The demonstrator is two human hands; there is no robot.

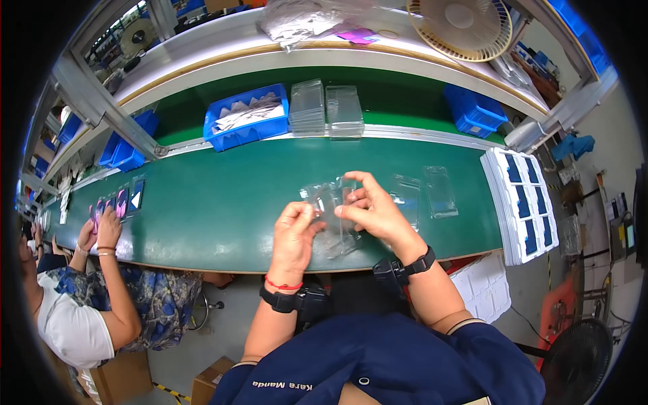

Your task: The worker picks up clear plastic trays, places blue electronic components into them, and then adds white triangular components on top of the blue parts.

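Note:
In front of me, over the near part of the green table point(223, 196), is a thin clear plastic case point(329, 206). My right hand point(374, 214) grips its right edge between thumb and fingers. On the other side, my left hand point(295, 226) pinches its left edge with thumb and curled forefinger. Glare blurs the outline, and more clear plastic seems to lie just beneath. To the right of my right hand lie a clear plastic piece point(407, 196) and another flat clear piece point(441, 192).
Behind the table stand a blue bin point(214, 135) of white papers and two stacks of clear cases point(308, 108). Stacked white trays point(496, 202) with dark blue pieces are at the right. A co-worker point(81, 317) at the left handles pinkish-purple items. A fan point(462, 23) hangs above.

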